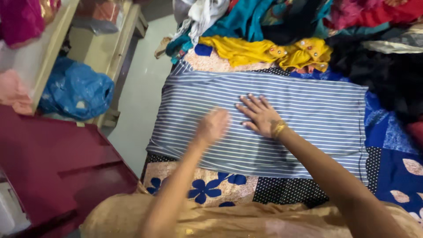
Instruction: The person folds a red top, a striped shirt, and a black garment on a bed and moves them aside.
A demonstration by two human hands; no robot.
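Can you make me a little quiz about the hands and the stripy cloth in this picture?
1. True or false: the right hand lies flat, fingers spread, on the striped cloth.
2. Which hand looks blurred? A) left hand B) right hand
3. What colour is the garment lying just beyond the striped cloth, with decorated patches on it?

Key: 1 true; 2 A; 3 yellow.
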